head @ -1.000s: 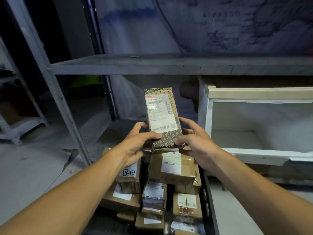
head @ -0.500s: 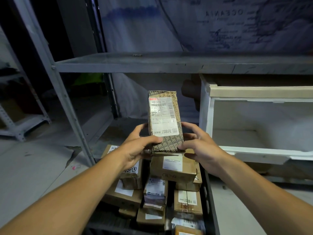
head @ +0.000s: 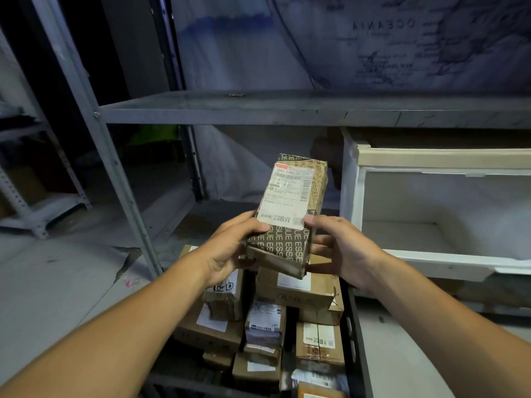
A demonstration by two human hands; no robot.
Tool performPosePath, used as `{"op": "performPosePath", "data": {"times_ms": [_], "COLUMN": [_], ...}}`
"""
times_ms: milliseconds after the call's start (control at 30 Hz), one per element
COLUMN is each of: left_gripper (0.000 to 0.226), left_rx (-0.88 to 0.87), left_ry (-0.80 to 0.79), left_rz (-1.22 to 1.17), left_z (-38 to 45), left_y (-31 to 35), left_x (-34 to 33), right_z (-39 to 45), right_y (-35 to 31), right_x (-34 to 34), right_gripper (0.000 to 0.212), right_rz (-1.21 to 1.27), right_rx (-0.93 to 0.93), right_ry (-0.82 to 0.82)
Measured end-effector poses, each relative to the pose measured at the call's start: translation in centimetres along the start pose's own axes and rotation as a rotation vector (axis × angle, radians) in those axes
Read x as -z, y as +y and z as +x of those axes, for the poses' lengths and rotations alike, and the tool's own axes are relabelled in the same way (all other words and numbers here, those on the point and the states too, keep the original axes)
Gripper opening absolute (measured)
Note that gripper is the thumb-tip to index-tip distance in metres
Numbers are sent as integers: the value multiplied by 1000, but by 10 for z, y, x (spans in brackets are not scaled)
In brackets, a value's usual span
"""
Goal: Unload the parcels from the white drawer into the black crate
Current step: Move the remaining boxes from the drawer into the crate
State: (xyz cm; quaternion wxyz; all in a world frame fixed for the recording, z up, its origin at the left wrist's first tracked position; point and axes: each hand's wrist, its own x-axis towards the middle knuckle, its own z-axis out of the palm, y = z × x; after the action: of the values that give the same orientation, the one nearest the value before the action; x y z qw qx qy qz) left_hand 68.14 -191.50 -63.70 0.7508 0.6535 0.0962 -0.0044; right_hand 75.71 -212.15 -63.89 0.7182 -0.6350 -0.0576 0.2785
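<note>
The fingers of the left hand curl round the lower left edge of a tall printed parcel, thumb pressed on its label; the right hand grips the opposite edge the same way, thumb on the label's lower right corner. So both hands hold the one parcel, upright and in the air, above the black crate.

Compared with a second ago, the parcel has tipped: its top now leans to the right and its torn bottom flap swings toward the camera, while the hands sit at much the same height over the crate. That reads as turning it to check the label or angling it for a gap, so I judge the drop into the crate is close but not yet made.

Counts: one parcel in hand; roughly nine or ten parcels visible in the crate, stacked unevenly, the lowest ones cut off by the frame edge. One white drawer stands to the right on the shelf, and no parcel shows in the part of it that is visible.
</note>
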Motion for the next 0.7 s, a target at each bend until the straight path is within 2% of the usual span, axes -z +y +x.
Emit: {"op": "performPosePath", "data": {"times_ms": [67, 167, 233, 333, 400, 467, 533, 633, 667, 700], "left_gripper": [11, 22, 35, 49, 55, 51, 44, 44, 45, 46], "left_rx": [-2, -24, -32, -41, -53, -60, -54, -40, -35, -27], "left_ry": [84, 186, 231, 262, 270, 283, 295, 280, 262, 236], "left_rz": [-27, -118, -177, -278, -298, -280, -283, -277, -271, -266], "left_z": [3, 10, 13, 15, 17, 18, 18, 16, 15, 13], "left_y": [-1, -1, -1, -2, -4, -4, 0, 5, 6, 8], "left_x": [-4, -17, -28, -42, -49, -51, -45, -27, -20, -14], "right_z": [0, 2, 3, 3, 6, 8, 7, 3, 1, -3], "right_y": [0, 1, 3, 3, 5, 8, 7, -4, -9, -13], "right_x": [-3, -5, -9, -18, -21, -22, -22, -12, -6, 1], "right_gripper": [99, 101, 96, 74, 73, 77, 92, 145, 147, 133], "right_rz": [51, 147, 207, 303, 326, 308, 271, 259, 271, 270], "right_rx": [-15, -7, 8, 60, 93, 96, 84, 86, 91, 92], "right_ry": [13, 60, 88, 132, 141, 138, 135, 171, 194, 196]}}
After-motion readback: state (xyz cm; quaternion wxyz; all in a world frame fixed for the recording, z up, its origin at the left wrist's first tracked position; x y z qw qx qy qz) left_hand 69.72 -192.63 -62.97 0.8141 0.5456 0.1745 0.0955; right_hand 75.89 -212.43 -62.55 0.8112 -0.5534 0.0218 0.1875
